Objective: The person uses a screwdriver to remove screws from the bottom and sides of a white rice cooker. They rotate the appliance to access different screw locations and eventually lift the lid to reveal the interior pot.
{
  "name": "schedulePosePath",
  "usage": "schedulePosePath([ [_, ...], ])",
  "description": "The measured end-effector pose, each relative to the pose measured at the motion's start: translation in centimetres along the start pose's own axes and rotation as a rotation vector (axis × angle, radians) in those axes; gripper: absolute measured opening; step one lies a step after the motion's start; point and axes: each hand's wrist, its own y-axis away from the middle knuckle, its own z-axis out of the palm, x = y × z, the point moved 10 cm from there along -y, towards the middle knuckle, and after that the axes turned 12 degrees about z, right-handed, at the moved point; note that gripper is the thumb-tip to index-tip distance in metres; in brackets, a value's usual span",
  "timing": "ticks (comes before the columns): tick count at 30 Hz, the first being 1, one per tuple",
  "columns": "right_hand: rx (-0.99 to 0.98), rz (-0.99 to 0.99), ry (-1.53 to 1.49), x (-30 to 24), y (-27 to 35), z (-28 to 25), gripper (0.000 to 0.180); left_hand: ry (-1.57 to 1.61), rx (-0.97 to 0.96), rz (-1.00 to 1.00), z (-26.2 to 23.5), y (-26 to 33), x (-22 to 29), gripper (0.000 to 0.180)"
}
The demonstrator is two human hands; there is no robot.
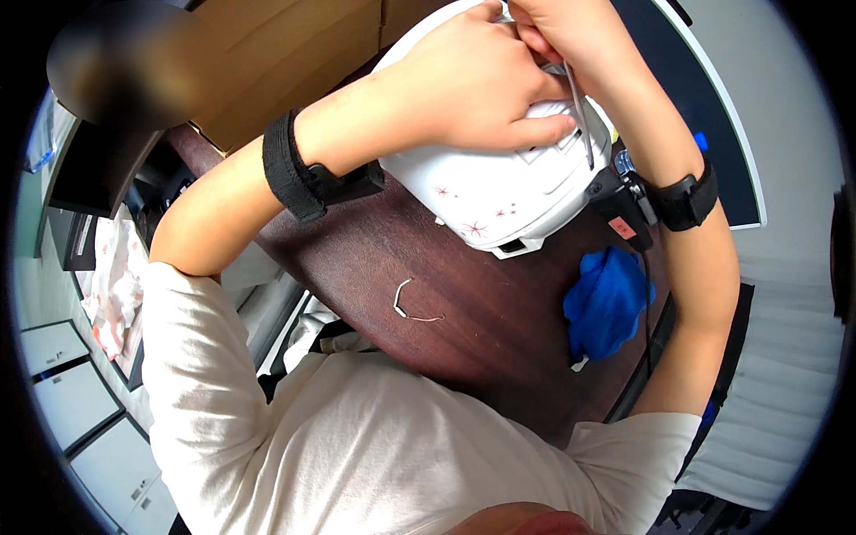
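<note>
A white rounded appliance (446, 201) with small red star-shaped prints stands on the dark brown table. My left hand (477, 80) lies across its top, thumb stretched out and fingers apart, some fingertips hidden by the other hand. My right hand (557, 31), cut by the upper edge, is closed around a slender metal tool (584, 129). That tool points down along the appliance's right side; its exact kind cannot be made out. A short thin white wire piece (401, 311) with a small thicker part lies bent on the table nearer my body.
A crumpled blue cloth (608, 303) lies on the table (481, 343) at the right. Behind the left arm stands a large cardboard box (294, 67). A dark panel with a white rim (751, 192) is at the upper right. Black straps with small devices circle both forearms.
</note>
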Motion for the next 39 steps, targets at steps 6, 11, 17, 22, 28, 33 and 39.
schedulePosePath([
  [6, -0.039, -0.018, -0.033, 0.4, -0.8, -0.1, 0.016, -0.021, 0.119, 0.046, -0.8, 0.0, 0.2, 0.043],
  [11, 0.04, -0.075, 0.065, -0.2, -0.4, -0.5, 0.017, 0.038, 0.07, 0.01, 0.0, -0.1, -0.2, 0.043],
  [17, 0.007, -0.052, 0.065, -0.5, 0.5, -0.7, 0.016, 0.011, 0.166, 0.071, -0.9, -0.5, 0.3, 0.041],
  [22, 0.001, -0.094, 0.024, -0.6, 1.1, -1.4, 0.017, 0.044, 0.077, 0.039, -0.2, -0.9, 0.4, 0.04],
  [28, 0.157, -0.09, -0.084, -0.5, 1.3, -4.6, 0.019, -0.09, 0.18, 0.144, -1.0, -0.1, 0.9, 0.039],
  [33, 0.266, -0.26, -0.391, -0.7, 4.2, -9.0, 0.021, -0.036, 0.06, 0.048, 0.2, 0.3, 0.4, 0.042],
  [39, 0.441, -0.584, -0.468, -1.0, 8.3, -13.4, 0.024, -0.075, 0.079, 0.05, -0.8, 1.4, 1.4, 0.045],
])
